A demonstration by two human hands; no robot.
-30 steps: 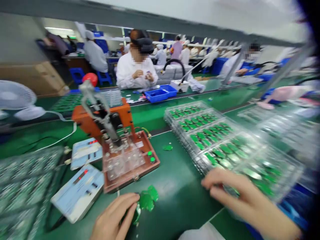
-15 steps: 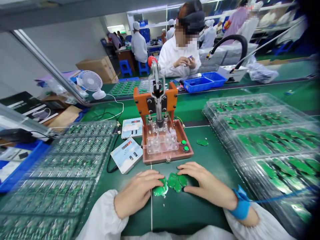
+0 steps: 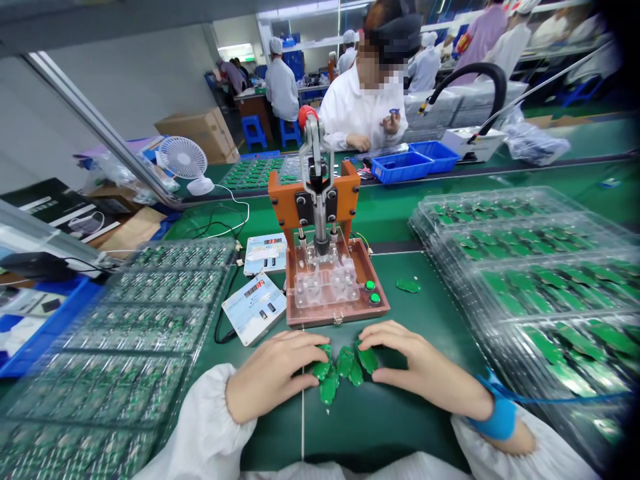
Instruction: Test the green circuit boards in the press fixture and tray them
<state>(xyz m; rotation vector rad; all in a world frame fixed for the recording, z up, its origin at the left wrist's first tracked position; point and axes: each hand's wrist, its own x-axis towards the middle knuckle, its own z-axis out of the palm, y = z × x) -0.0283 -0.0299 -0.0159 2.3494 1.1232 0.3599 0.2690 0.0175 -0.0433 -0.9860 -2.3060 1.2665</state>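
Note:
Several small green circuit boards (image 3: 345,362) lie in a loose cluster on the green work surface in front of me. My left hand (image 3: 280,370) is at the cluster's left, thumb and fingers closed around one circuit board (image 3: 321,368); another board (image 3: 329,388) lies just below it. On the right side, my right hand (image 3: 413,360) has a circuit board (image 3: 369,360) between thumb and fingertips. A blue wrist strap (image 3: 493,413) is on my right wrist. Just beyond my hands stands a test fixture (image 3: 337,319) with a toggle clamp (image 3: 316,173).
Clear trays of boards flank me: a left tray (image 3: 193,353) and a stacked right tray (image 3: 440,267). One loose board (image 3: 409,285) lies right of the fixture. Two display boxes (image 3: 255,310) with cables sit at its left. Across the bench are blue bins (image 3: 403,167) and a co-worker (image 3: 345,107).
The clustered boards have spread apart, and one now lies lower, near my left thumb. My right hand's board has separated from the middle ones. The co-worker's hands have moved apart.

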